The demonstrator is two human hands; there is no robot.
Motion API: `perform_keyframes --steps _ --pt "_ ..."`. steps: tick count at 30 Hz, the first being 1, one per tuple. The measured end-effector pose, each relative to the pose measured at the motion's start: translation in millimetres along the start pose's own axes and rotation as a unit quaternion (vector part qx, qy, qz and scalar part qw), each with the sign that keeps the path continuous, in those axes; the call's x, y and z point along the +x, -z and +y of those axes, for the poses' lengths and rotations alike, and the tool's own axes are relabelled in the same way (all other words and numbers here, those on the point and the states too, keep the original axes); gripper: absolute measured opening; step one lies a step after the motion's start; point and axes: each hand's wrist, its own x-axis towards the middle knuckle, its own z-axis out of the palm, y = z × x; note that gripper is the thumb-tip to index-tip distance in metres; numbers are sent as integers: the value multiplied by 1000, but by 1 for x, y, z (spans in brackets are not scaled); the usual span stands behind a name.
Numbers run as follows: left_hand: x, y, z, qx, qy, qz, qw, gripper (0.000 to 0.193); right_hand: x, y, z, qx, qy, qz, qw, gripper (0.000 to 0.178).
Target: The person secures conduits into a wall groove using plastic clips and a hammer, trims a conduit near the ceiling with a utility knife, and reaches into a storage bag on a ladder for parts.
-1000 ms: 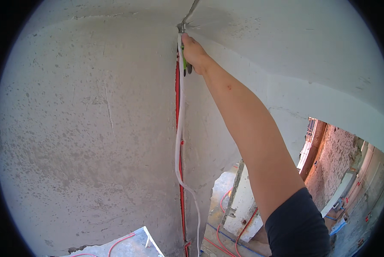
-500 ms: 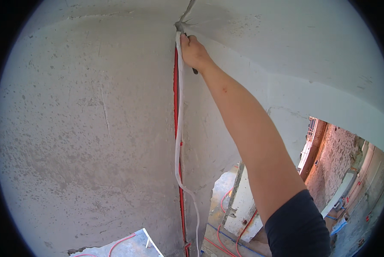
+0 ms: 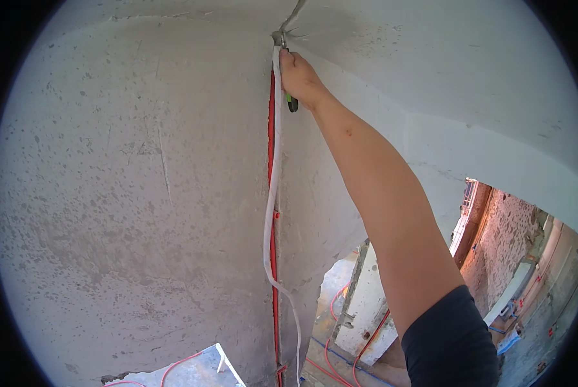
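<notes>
My right hand (image 3: 300, 79) is raised to the top of the wall, fingers closed round what look like pliers (image 3: 292, 103) with black and green grips. Their metal tip points up at a dark recess (image 3: 278, 37) where wall and ceiling meet; whether it touches anything is too small to tell. Close beside my fingers, a white flexible hose (image 3: 268, 238) hangs down the wall, bowing out lower down and running on to the bottom. Behind it, a red pipe (image 3: 271, 122) sits in a vertical groove. My left hand is out of sight.
A grey plastered wall (image 3: 140, 193) fills the left. A crack or groove (image 3: 293, 14) crosses the ceiling from the recess. At lower right are a broken wall edge (image 3: 360, 309), red tubes (image 3: 328, 367) on the floor and an opening to a pinkish wall (image 3: 502, 232).
My right hand has shifted slightly right, and the tool has turned so its green grip and metal tip show. The hose's upper end has also moved a little right in the view.
</notes>
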Motion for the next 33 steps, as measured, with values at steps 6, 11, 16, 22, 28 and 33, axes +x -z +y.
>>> perform_keyframes --steps 6,11,16,22,28,33 --pt "15 -9 -2 24 -40 -25 999 43 -6 -1 8 -58 27 58 996 52" --pt "8 -8 -6 53 -63 -34 996 44 -10 1 -8 -68 22 68 995 49" --pt "-8 2 -4 89 -83 -50 991 45 -31 42 -11 -221 -23 23 975 50" --pt "-34 36 -17 58 -19 -176 983 64 -218 135 49 -184 -28 -203 961 64" --pt "51 -27 66 -81 257 -205 941 17 -666 310 45 -129 -347 -369 853 60" --pt "68 -94 42 -68 290 -258 919 11 -917 382 -112 -210 -657 -111 715 51"
